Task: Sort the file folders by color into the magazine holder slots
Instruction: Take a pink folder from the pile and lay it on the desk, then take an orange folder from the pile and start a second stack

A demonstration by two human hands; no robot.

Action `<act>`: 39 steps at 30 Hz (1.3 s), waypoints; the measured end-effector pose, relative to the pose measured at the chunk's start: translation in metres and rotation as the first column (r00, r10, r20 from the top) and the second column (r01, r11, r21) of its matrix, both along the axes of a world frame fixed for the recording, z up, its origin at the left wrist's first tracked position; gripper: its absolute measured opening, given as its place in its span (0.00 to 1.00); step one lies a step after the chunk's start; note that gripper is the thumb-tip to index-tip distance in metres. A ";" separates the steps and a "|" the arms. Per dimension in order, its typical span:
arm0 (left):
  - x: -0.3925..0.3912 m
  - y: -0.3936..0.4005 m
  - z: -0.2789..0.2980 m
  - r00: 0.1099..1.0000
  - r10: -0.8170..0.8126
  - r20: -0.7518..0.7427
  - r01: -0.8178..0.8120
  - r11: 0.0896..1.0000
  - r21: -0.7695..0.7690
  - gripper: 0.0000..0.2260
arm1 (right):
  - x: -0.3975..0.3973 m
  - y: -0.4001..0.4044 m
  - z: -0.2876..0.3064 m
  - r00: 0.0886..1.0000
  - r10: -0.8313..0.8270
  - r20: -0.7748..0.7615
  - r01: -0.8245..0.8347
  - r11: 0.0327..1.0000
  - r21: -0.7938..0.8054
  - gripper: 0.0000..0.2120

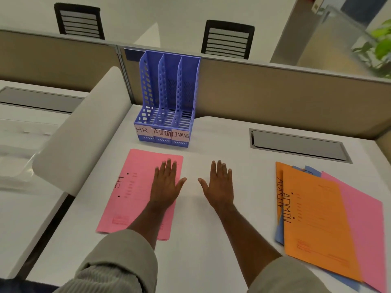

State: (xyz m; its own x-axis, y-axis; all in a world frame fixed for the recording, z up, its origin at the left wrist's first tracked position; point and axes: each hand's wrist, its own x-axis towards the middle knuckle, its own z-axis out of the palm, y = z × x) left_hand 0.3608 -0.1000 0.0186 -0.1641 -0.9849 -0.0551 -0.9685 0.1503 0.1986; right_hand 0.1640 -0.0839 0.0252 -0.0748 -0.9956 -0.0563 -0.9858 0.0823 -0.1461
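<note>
**Sorting not started: holder empty, all folders on desk**

Desk (211, 261): smooth white top, w/ a recessed grey cable hatch (298, 145) at the right. Everything to be sorted lies flat on it.

Folder pile (330, 225), right side: loosely fanned thin card. Orange folder marked ADMIN on top, a second orange edge under it, blue peeking out beneath, pink at the far right. None filed yet.

Pink folder (135, 193), left of centre: matte card, marked HR, lying alone in front of the holder. A second pink edge shows at its lower corner, so poss. two stacked.

Magazine holder (169, 98): blue rigid plastic, perforated walls, slatted floor, 3 slots w/ paper labels HR, ADMIN, FINANC… All 3 slots look empty, so the whole job seems left.

Hands: left hand (167, 182) rests flat on the pink folder, fingers straight & spread, gripping nothing. Right hand (220, 185) flat on bare desk, fingers spread, between the pink folder & the pile.
</note>
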 end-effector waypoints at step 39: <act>-0.346 0.076 -0.011 0.874 -0.466 0.139 0.450 0.884 0.128 0.32 | -0.342 0.156 -0.010 0.861 -0.505 -0.066 0.509 0.859 0.058 0.37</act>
State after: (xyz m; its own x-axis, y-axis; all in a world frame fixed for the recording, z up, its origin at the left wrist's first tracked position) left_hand 0.0149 -0.0241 0.0076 -0.5771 -0.7910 -0.2031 -0.8149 0.5740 0.0802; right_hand -0.1776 0.0720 0.0153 -0.5723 -0.8128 -0.1087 -0.8105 0.5808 -0.0758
